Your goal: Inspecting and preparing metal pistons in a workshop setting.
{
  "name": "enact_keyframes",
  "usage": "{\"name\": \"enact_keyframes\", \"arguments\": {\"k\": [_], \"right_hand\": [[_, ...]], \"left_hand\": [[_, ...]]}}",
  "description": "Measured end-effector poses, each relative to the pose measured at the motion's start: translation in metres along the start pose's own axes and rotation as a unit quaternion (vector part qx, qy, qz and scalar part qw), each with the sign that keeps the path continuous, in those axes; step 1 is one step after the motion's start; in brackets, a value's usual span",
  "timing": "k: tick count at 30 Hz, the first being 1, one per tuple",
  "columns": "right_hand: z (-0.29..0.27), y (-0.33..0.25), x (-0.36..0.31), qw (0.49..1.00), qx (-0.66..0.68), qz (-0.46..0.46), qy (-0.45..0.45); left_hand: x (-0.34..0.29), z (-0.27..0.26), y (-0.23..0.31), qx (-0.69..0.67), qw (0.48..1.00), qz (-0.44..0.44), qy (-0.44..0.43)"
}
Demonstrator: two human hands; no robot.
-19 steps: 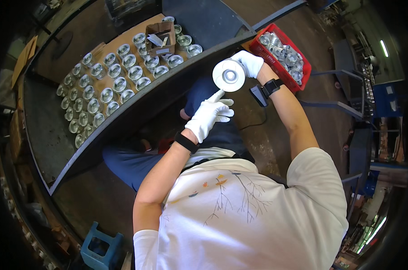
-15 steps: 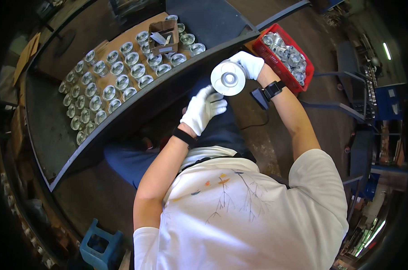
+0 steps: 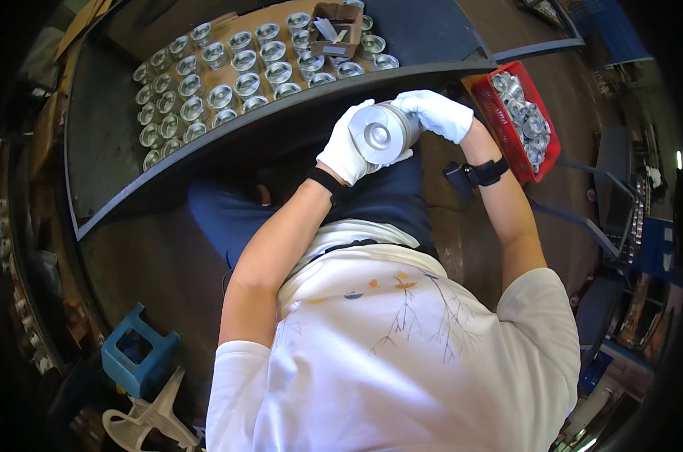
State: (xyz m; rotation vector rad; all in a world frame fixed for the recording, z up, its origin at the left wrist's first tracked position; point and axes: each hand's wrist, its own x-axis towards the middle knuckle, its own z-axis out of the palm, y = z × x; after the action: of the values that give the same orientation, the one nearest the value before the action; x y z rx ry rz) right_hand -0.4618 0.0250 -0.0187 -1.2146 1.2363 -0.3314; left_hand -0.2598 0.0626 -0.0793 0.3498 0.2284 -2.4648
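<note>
Between my two white-gloved hands is a silvery engine piston (image 3: 377, 134), its round crown with a shallow bowl turned up toward me. My left hand (image 3: 345, 151) wraps round its left and lower side. The fingers of my right hand (image 3: 438, 114) are on its right upper side, by the grooved edge. Just beyond my hands, similar round metal pistons (image 3: 245, 84) stand in rows on brown cardboard (image 3: 232, 69) over a dark worktable.
A small cardboard box (image 3: 335, 50) with pale strips sits among the far pistons. At my right stands a red crate (image 3: 499, 128) full of small metal parts. A blue stool (image 3: 134, 369) and a white plastic chair (image 3: 149, 414) are at lower left. The table's raised metal edge (image 3: 281, 105) runs before me.
My left hand has closed from the piston's edge round its side. My right hand has shifted its hold toward the upper right. The whole view has shifted, with table and crate now farther right.
</note>
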Motion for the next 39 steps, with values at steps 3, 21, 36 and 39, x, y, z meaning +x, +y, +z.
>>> {"name": "enact_keyframes", "arguments": {"k": [3,21,36,39], "right_hand": [[-0.008,0.027,0.006,0.996,0.076,-0.002,-0.053],[0.109,0.048,-0.011,0.932,0.348,-0.094,0.039],[0.077,0.025,-0.04,0.985,-0.096,-0.047,0.137],[0.085,0.01,-0.044,0.959,-0.174,-0.126,0.186]], "left_hand": [[-0.009,0.004,0.007,0.067,0.997,-0.017,0.046],[-0.032,-0.071,0.022,0.521,0.798,0.302,-0.013],[-0.02,-0.109,0.043,0.144,0.978,0.057,-0.136],[-0.019,-0.109,0.041,0.27,0.954,0.078,-0.101]]}}
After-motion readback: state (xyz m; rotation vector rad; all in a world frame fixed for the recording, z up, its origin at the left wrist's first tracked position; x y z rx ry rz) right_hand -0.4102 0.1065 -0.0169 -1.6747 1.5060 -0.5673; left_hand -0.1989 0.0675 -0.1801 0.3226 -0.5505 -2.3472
